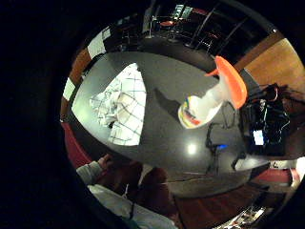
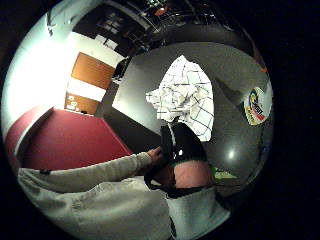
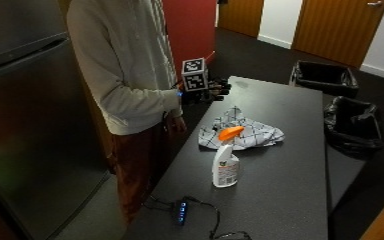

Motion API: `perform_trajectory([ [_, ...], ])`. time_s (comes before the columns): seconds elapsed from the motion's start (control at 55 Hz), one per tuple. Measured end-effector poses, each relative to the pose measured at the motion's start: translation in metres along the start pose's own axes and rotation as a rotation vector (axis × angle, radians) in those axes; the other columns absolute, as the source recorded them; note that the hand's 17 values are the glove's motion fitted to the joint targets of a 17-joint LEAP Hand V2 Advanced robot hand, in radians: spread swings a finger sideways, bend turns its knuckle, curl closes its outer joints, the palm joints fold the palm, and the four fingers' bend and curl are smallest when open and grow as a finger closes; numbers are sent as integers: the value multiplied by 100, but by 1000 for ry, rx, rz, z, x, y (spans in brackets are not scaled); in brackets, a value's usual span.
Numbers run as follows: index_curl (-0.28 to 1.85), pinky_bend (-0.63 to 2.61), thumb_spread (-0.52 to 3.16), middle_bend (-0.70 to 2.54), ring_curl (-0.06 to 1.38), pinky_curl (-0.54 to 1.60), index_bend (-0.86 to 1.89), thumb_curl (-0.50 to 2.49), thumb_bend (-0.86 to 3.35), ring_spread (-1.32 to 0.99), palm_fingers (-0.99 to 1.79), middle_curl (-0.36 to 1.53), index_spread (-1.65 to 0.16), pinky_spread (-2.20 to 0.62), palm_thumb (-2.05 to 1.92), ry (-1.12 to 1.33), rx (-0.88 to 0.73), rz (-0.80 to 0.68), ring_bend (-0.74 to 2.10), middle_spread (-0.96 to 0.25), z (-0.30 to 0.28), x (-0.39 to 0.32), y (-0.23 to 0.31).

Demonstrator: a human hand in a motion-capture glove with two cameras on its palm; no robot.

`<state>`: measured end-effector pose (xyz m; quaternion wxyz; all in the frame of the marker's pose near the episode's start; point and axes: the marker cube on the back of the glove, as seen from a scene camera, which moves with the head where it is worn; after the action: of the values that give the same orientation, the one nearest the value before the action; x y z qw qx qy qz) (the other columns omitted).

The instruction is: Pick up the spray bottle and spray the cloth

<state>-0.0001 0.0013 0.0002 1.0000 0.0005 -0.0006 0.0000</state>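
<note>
Nearest the outside camera, a small black hub with blue lights (image 3: 181, 211) and its trailing cable lie at the near end of the dark grey speckled table (image 3: 292, 170). Just beyond stands the white plastic spray bottle with an orange trigger head (image 3: 224, 157), upright and untouched. Just behind the bottle lies the crumpled white cloth with a dark check pattern (image 3: 242, 132), close to it but seemingly not touching. Farther back, the black-gloved right hand (image 3: 208, 91) is raised above the table's far edge, well apart from the bottle, its fingers apparently relaxed and holding nothing; the bare left hand (image 3: 175, 124) hangs idle at the person's side. Two black bins (image 3: 338, 100) stand on the floor past the table. The pick-up looks not yet begun. A sideways reach could knock the tall bottle over, and a grasp around its body instead of its neck would leave the trigger out of reach.
</note>
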Motion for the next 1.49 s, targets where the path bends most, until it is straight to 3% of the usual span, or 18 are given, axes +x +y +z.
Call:
perform_trajectory([
  [0.255,16,34,86,20,10,18,17,22,22,5,11,15,-37,21,58,2,63,48,20,-1,-8,30,24],
  [0.782,19,37,101,30,22,29,11,35,1,-1,14,29,-35,20,68,-279,359,391,32,1,-12,173,66],
  [1.182,19,42,95,28,26,33,12,35,-5,-5,13,32,-31,11,58,-740,354,560,37,-1,63,219,21],
  [1.492,18,47,86,25,28,35,11,32,-6,-8,8,33,-29,9,45,-921,292,635,39,-1,96,224,-18],
])
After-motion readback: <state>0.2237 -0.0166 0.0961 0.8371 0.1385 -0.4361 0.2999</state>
